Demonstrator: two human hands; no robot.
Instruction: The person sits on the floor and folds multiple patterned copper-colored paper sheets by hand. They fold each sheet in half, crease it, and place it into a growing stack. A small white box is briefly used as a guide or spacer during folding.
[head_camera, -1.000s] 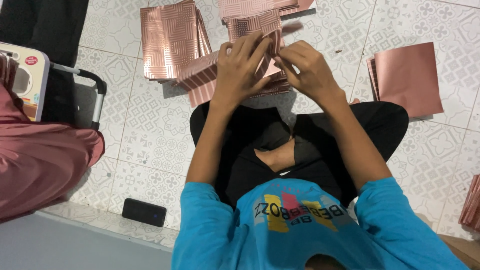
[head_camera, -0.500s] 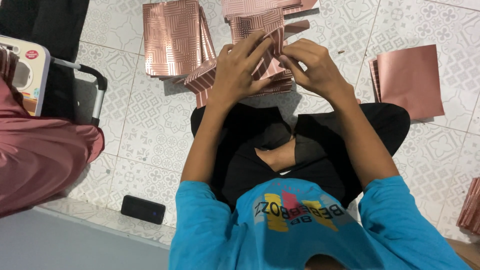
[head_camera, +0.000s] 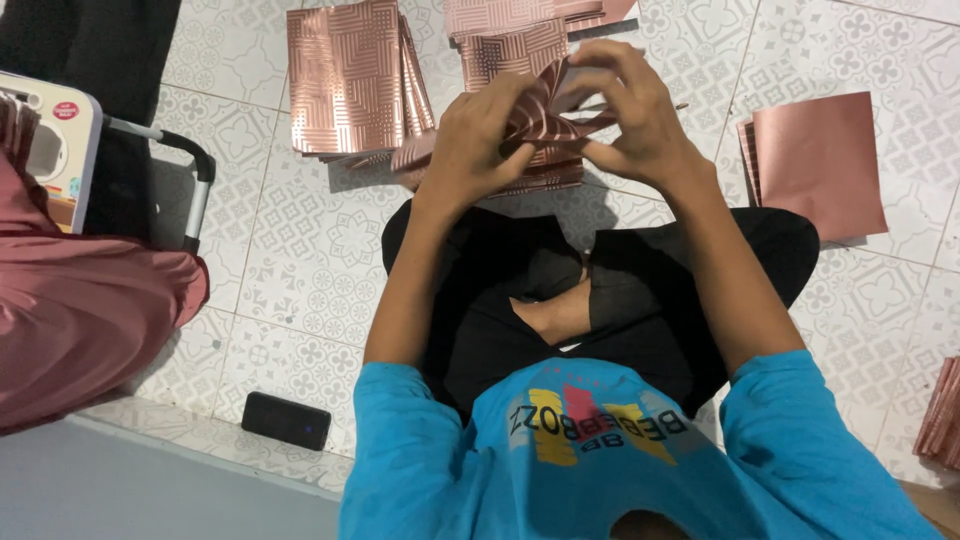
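A home floor workspace: patterned floor tiles (head_camera: 320, 260), stacked rose-gold sheets (head_camera: 345, 80).

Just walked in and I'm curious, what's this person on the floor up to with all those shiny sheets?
A person sits cross-legged on the tiled floor, bending a rose-gold patterned sheet between the left hand and right hand. Stacks of patterned sheets lie just beyond the hands, a plain pink stack lies to the right, and a black phone lies at lower left.
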